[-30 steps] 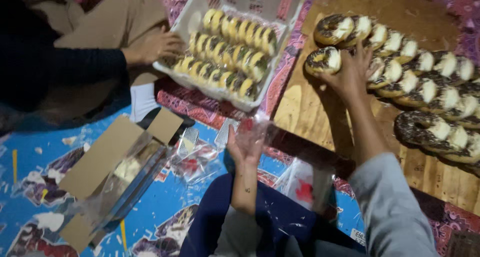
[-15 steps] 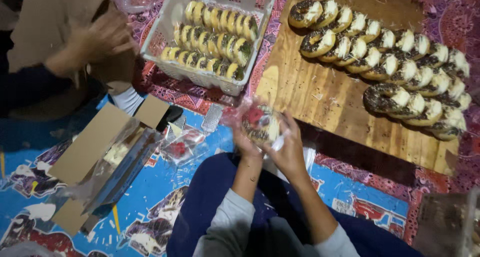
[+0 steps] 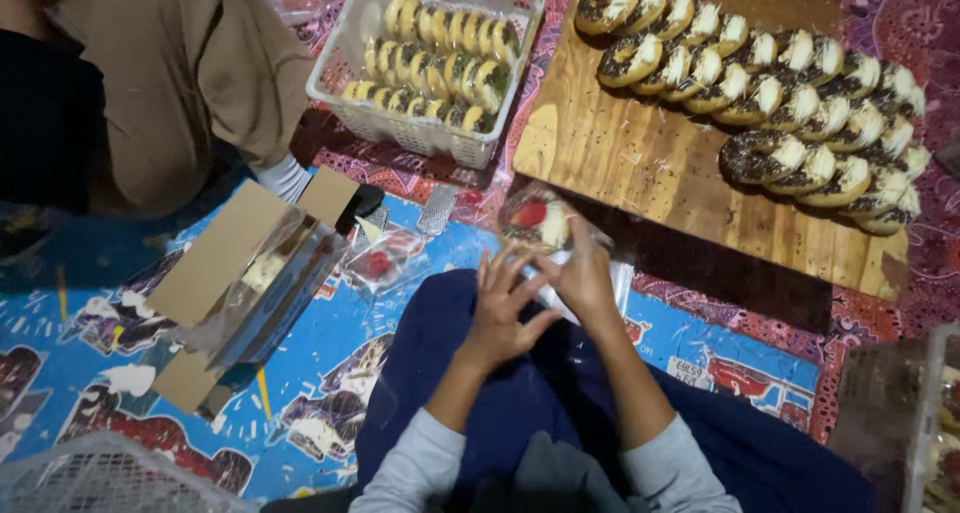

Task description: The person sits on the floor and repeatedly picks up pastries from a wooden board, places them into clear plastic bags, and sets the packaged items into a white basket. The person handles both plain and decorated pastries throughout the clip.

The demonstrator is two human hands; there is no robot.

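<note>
Both my hands are together above my lap on a clear plastic bag (image 3: 535, 223) that has a doughnut inside. My left hand (image 3: 502, 308) has its fingers spread against the bag's lower part. My right hand (image 3: 578, 273) grips the bag from the right side. Rows of chocolate-and-white topped doughnuts (image 3: 790, 123) lie on a wooden board (image 3: 620, 163) ahead to the right.
A white plastic basket (image 3: 400, 128) holds packed doughnuts at the top middle. An open cardboard box (image 3: 240, 283) of clear bags lies on the blue patterned mat at the left. Another person (image 3: 150, 83) sits at the top left. A clear container (image 3: 930, 423) stands at the right edge.
My right hand took a doughnut from the board and brought it to my left hand. The doughnut now sits in the bag, with both hands on it. The other person's hand withdrew.
</note>
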